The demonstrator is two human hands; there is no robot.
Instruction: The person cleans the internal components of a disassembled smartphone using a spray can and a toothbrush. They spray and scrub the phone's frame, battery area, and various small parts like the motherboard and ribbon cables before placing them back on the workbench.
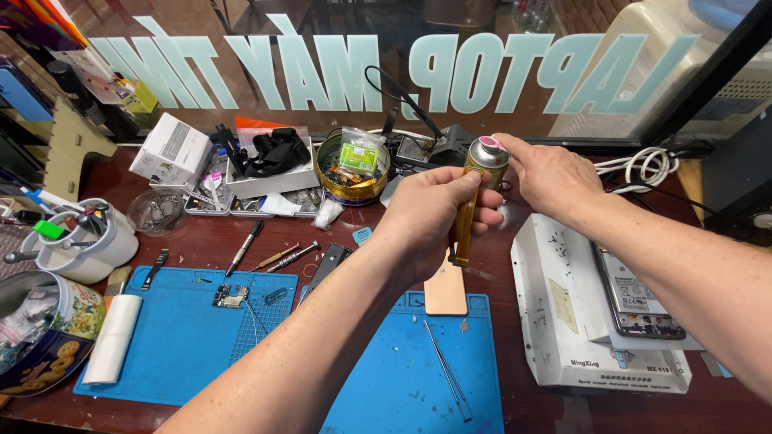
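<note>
A person's left hand (pixel 430 213) is wrapped around a small amber spray can (pixel 474 201), held upright above the dark red surface (pixel 498 265) — its grip pressed firmly about the can's body. The right hand (pixel 547 173) meets the can at its silver-and-pink top (pixel 488 150), forefinger laid along the cap; whether that grip pinches the cap or merely rests on it cannot be told.

Directly below the can, a tan pad (pixel 446 289) overlaps the upper edge of a blue work mat (pixel 418 378), on which lie thin tweezers (pixel 449 370). Left of the can, a second blue mat (pixel 185 337) carries a small circuit board (pixel 231 296), with a black pen (pixel 245 247) and screwdrivers (pixel 288 257) just beyond it. Right of the can sits a white box-shaped device (pixel 563 321) bearing an opened phone (pixel 635 301). Behind the can — against the glass — stand a round gold tin (pixel 351 170) of oddments and a white tray (pixel 269 173) of black parts. Far left of the can, a white mug (pixel 80 241) holds tools.
</note>
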